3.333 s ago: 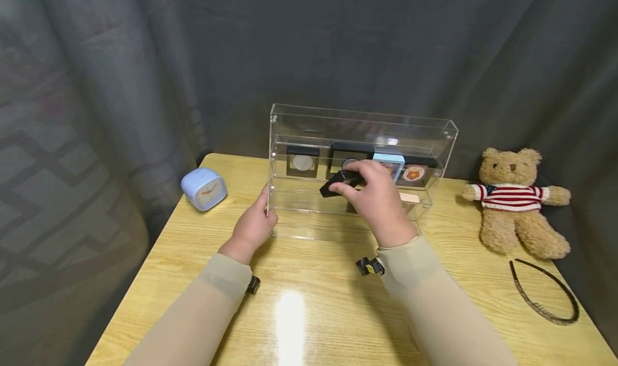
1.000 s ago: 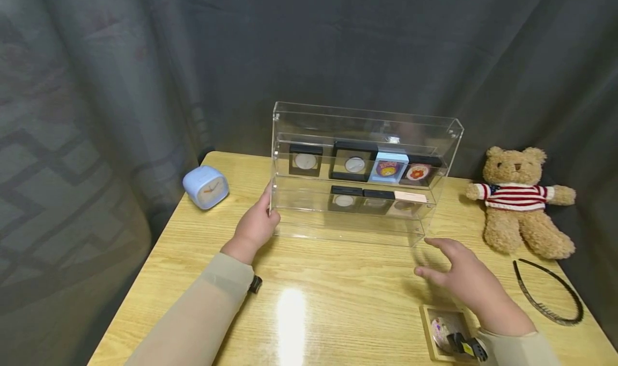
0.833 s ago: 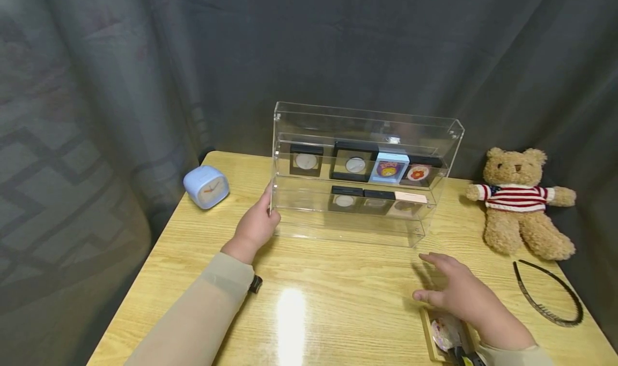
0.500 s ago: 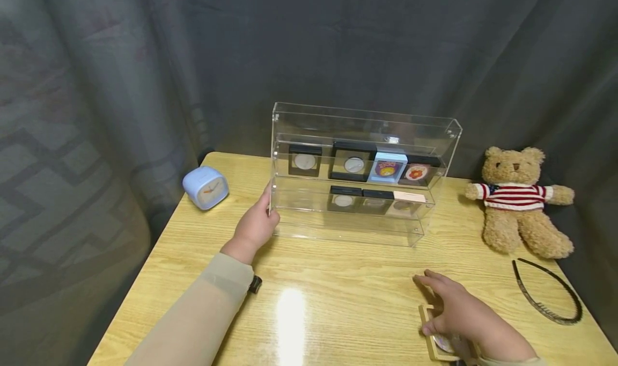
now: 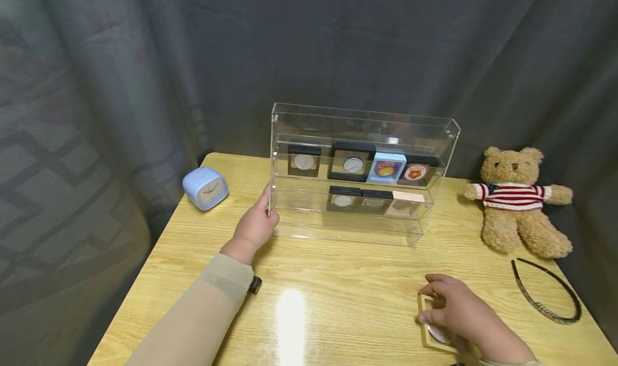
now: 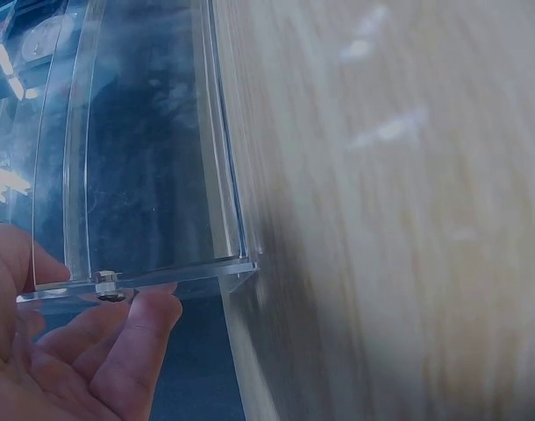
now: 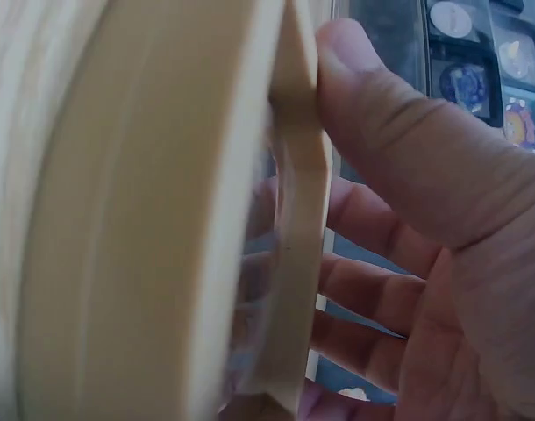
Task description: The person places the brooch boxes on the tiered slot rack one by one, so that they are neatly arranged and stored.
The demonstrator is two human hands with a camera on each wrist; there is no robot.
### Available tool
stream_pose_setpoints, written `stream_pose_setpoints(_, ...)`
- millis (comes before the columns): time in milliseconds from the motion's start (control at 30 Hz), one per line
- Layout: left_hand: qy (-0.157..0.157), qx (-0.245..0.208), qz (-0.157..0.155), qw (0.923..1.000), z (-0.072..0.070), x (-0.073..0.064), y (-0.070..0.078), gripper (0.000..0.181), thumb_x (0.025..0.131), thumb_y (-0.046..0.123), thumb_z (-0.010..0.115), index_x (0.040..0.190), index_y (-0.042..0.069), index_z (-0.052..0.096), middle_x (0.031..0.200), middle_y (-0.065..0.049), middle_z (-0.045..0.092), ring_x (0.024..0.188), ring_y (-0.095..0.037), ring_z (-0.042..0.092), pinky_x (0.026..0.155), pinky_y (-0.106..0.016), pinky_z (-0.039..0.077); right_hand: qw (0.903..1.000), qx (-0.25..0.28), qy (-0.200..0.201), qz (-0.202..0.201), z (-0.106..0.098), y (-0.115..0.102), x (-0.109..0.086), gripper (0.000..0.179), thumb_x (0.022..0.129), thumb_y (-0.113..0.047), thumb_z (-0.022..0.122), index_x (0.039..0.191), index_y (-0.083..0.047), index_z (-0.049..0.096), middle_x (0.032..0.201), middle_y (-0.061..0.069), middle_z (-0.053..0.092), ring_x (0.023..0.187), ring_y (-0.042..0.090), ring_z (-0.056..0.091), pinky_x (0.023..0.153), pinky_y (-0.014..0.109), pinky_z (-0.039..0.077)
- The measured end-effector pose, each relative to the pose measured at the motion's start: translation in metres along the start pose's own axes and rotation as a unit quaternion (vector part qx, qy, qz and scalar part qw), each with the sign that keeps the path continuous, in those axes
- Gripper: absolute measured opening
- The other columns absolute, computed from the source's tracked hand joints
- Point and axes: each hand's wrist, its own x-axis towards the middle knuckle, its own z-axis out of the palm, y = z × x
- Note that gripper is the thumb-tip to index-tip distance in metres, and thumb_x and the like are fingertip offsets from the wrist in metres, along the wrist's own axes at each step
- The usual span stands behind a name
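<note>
A clear acrylic display shelf (image 5: pixel 347 234) stands on the table, tilted back somewhat in the head view. My left hand (image 5: pixel 252 226) grips its left side panel, thumb on one face and fingers on the other, as the left wrist view shows. At the front right, my right hand (image 5: pixel 465 315) pinches a pale yellow square display frame (image 5: pixel 425 336) with a round shiny piece inside. In the right wrist view the thumb lies at the edge of this frame (image 7: pixel 136 219) and the fingers are behind it. The palm hides part of it from the head camera.
The upper tier holds black cases (image 5: pixel 352 162), a light blue case (image 5: pixel 387 167) and a flower case (image 5: pixel 416 171). Two black cases and a pinkish one (image 5: pixel 407 197) fill the lower tier. A blue clock (image 5: pixel 205 189), teddy bear (image 5: pixel 514 202) and headband (image 5: pixel 545 309) flank them.
The black case once in my right hand now stands in the lower tier. That hand went to the front right and took hold of the yellow frame, which shifted slightly. The left hand stayed.
</note>
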Motion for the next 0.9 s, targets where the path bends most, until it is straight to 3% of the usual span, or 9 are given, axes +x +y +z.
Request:
stream_pose_setpoints(233,-0.003,-0.004,-0.002,1.0000,0.000,-0.001,0.001,0.079,0.099,0.020,0.047,0.156,0.049,0.001,0.119,-0.014,0.065,0.049,-0.020,0.046,0.047,-0.034,0.045,0.9995,-0.021,0.014,0.020,0.001,-0.009,0.004,0.048,0.071,-0.047,0.084,0.106,-0.017,0.071,0.124,0.012,0.061,0.109,0.036,0.059,0.085,0.050,0.051)
stream_pose_setpoints(367,-0.005,-0.009,-0.003,0.9999,0.001,0.000,0.001,0.079,0.099,0.020,0.047,0.155,0.051,0.000,0.119,-0.014,0.065,0.048,-0.019,0.044,0.047,-0.034,0.044,0.9979,0.012,0.001,0.064,0.000,-0.015,0.006,0.026,0.080,-0.033,0.081,0.092,-0.016,0.067,0.093,0.000,0.066,0.076,0.022,0.063,0.064,0.041,0.052)
stream_pose_setpoints(467,-0.006,-0.012,-0.004,0.9999,0.001,0.000,0.002,0.080,0.099,0.020,0.047,0.155,0.052,0.000,0.124,-0.013,0.064,0.047,-0.019,0.044,0.047,-0.034,0.044,0.9966,0.015,0.002,0.081,-0.001,-0.018,0.007,0.026,0.081,-0.035,0.079,0.094,-0.016,0.068,0.093,0.000,0.067,0.063,0.015,0.057,0.062,0.040,0.050)
stream_pose_setpoints(567,-0.006,-0.011,-0.003,0.9999,0.001,0.000,0.002,0.080,0.099,0.020,0.048,0.155,0.051,0.000,0.128,-0.013,0.062,0.048,-0.019,0.044,0.047,-0.034,0.044,0.9981,-0.004,0.011,0.061,-0.005,-0.016,0.004,0.045,0.075,-0.044,0.082,0.109,-0.016,0.071,0.114,0.006,0.066,0.080,0.020,0.062,0.077,0.048,0.051)
stream_pose_setpoints(667,-0.007,-0.009,-0.002,0.9999,0.001,0.000,0.002,0.079,0.100,0.020,0.048,0.156,0.050,0.001,0.127,-0.013,0.062,0.049,-0.020,0.045,0.048,-0.034,0.045,0.9990,0.005,-0.011,0.043,-0.011,-0.010,-0.002,0.063,0.070,-0.048,0.084,0.120,-0.013,0.067,0.128,0.016,0.059,0.105,0.038,0.060,0.087,0.057,0.047)
stream_pose_setpoints(733,-0.007,-0.008,-0.004,0.9999,0.001,0.000,0.002,0.079,0.100,0.020,0.048,0.155,0.051,0.000,0.127,-0.014,0.063,0.049,-0.021,0.045,0.048,-0.035,0.044,0.9971,0.049,-0.044,0.037,-0.014,-0.004,-0.007,0.076,0.068,-0.045,0.086,0.129,-0.007,0.061,0.137,0.028,0.049,0.116,0.047,0.054,0.087,0.055,0.049)
stream_pose_setpoints(800,-0.006,-0.007,-0.005,0.9999,0.000,0.000,0.001,0.079,0.100,0.021,0.048,0.155,0.052,-0.001,0.128,-0.014,0.062,0.049,-0.021,0.045,0.048,-0.035,0.044,0.9911,0.098,-0.080,0.041,-0.015,0.003,-0.012,0.087,0.067,-0.039,0.088,0.137,-0.001,0.053,0.145,0.039,0.031,0.115,0.051,0.053,0.085,0.050,0.053)
stream_pose_setpoints(900,-0.004,-0.004,-0.006,1.0000,0.000,0.000,0.000,0.080,0.100,0.021,0.048,0.154,0.052,-0.001,0.125,-0.014,0.063,0.050,-0.022,0.046,0.049,-0.036,0.045,0.9820,0.145,-0.113,0.045,-0.012,0.012,-0.017,0.098,0.065,-0.031,0.091,0.144,0.004,0.045,0.149,0.045,0.011,0.114,0.056,0.052,0.080,0.046,0.056)
